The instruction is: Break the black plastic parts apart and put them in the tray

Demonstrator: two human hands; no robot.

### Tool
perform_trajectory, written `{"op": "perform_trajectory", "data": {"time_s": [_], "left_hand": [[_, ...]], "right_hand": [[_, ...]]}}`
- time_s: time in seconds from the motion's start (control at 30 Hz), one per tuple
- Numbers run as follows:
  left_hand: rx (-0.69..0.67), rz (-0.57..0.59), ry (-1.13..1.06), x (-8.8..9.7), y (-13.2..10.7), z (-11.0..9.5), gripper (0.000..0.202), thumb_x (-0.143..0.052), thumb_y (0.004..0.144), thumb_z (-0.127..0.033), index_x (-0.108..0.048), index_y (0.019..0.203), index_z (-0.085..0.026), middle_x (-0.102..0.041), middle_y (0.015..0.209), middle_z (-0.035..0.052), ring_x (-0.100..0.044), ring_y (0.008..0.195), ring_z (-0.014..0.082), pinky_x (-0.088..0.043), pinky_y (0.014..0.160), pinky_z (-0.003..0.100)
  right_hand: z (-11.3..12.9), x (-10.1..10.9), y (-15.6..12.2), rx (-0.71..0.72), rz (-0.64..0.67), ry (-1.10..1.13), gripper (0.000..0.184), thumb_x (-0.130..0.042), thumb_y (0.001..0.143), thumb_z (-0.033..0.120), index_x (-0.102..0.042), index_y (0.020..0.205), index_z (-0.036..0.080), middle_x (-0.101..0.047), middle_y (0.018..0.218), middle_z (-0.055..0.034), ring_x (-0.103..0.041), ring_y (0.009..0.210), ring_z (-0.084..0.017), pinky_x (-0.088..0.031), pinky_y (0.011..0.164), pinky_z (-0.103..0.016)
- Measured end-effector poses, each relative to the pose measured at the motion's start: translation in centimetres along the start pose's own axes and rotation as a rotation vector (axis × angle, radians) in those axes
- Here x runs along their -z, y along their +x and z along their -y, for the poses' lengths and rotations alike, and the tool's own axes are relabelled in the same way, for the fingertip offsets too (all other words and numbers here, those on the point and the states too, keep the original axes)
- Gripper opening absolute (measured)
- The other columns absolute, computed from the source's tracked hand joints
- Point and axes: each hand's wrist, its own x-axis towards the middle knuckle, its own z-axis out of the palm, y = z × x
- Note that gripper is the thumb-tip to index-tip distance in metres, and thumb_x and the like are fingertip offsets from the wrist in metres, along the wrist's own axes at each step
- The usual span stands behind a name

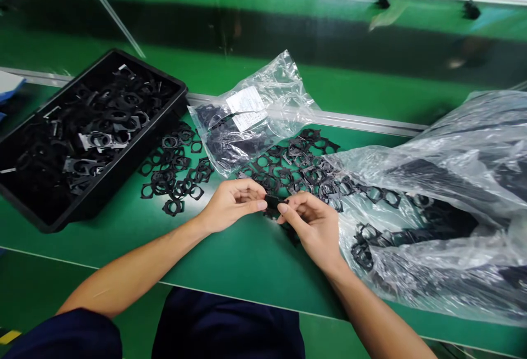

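Observation:
Between my two hands is a small black plastic part (pixel 273 202), seen nearly edge-on, so its full shape is hidden. My left hand (pixel 234 203) pinches its left end between thumb and fingers. At its right end, the thumb and fingertips of my right hand (pixel 312 222) are closed on it. Just beyond the hands lies a loose pile of black square frames with round holes (pixel 308 169). A smaller heap of similar frames (pixel 175 169) is left of my left hand.
A black tray (pixel 117 175) full of black and some silvery parts stands at left. Behind the hands lies a labelled clear bag (pixel 255 115) with black parts. A large clear plastic bag (pixel 444 276) of frames covers the right side. A metal rail (pixel 362 123) runs along the green bench's back.

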Motion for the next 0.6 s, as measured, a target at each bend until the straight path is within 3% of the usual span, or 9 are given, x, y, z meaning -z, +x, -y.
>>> {"op": "perform_trajectory", "data": {"time_s": [0.33,0.47,0.6], "left_hand": [[0.08,-0.041,-0.115,-0.25,0.05,0.42,0.04,-0.089,0.066,-0.047,-0.071,0.079,-0.014,-0.072,0.07,0.0026,-0.071,0.062,0.0153,-0.059,0.064,0.027],[0.081,-0.044,-0.056,0.0,0.08,0.22,0.037,-0.092,0.062,-0.042,-0.073,0.075,-0.014,-0.075,0.07,0.0033,-0.072,0.064,0.0159,-0.058,0.062,0.024],[0.125,-0.022,-0.119,-0.06,-0.01,0.51,0.039,-0.092,0.063,-0.044,-0.076,0.08,-0.012,-0.078,0.075,0.0068,-0.075,0.068,0.0194,-0.062,0.068,0.03]], "right_hand": [[-0.06,-0.04,-0.26,0.04,-0.005,-0.046,0.028,-0.072,0.089,0.044,-0.061,0.078,0.021,-0.064,0.057,0.0022,-0.064,0.051,-0.014,-0.053,0.054,-0.026],[-0.3,-0.07,-0.28,0.098,-0.008,-0.098,0.023,-0.072,0.09,0.038,-0.062,0.079,0.021,-0.064,0.059,0.0026,-0.064,0.052,-0.014,-0.053,0.056,-0.026],[-0.31,-0.07,-0.29,0.145,-0.007,-0.157,0.02,-0.071,0.091,0.035,-0.062,0.079,0.021,-0.065,0.061,0.0019,-0.064,0.052,-0.014,-0.053,0.057,-0.027]]}}
